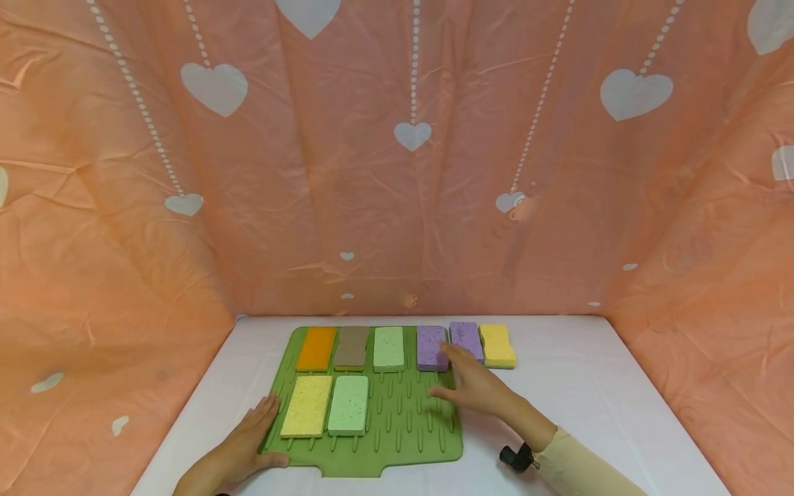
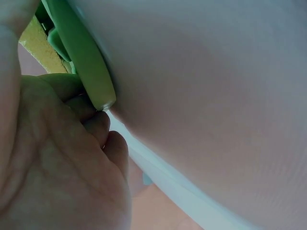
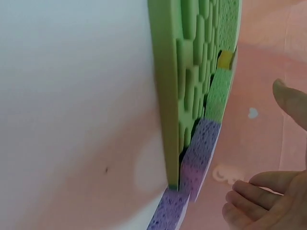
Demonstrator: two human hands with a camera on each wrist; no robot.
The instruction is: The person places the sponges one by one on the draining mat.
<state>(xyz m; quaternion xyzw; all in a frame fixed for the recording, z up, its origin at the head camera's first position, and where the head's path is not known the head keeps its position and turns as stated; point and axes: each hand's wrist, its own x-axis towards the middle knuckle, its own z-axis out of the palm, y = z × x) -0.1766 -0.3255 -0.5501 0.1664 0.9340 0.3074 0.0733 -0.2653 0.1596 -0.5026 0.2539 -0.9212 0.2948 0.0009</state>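
Observation:
A green ridged mat [image 1: 409,441] lies on the white table, bearing several sponges. Along its back edge are an orange sponge [image 1: 316,349], a brown sponge [image 1: 351,348], a pale green sponge [image 1: 389,349] and a purple sponge [image 1: 431,348]. In front lie a yellow sponge [image 1: 307,406] and a second pale green sponge [image 1: 349,405]. My left hand [image 1: 245,441] rests against the mat's left edge, fingers and thumb spread. Above the mat's right side hovers my right hand [image 1: 474,384], thumb and fingers apart, holding nothing; its fingertips overlap the purple sponge in the head view.
Off the mat's right edge, another purple sponge [image 1: 466,339] and a notched yellow sponge [image 1: 497,346] lie side by side on the table [image 1: 558,386]. A peach curtain [image 1: 409,207] with white hearts surrounds the back and sides. A black camera piece [image 1: 517,457] sits at my right wrist.

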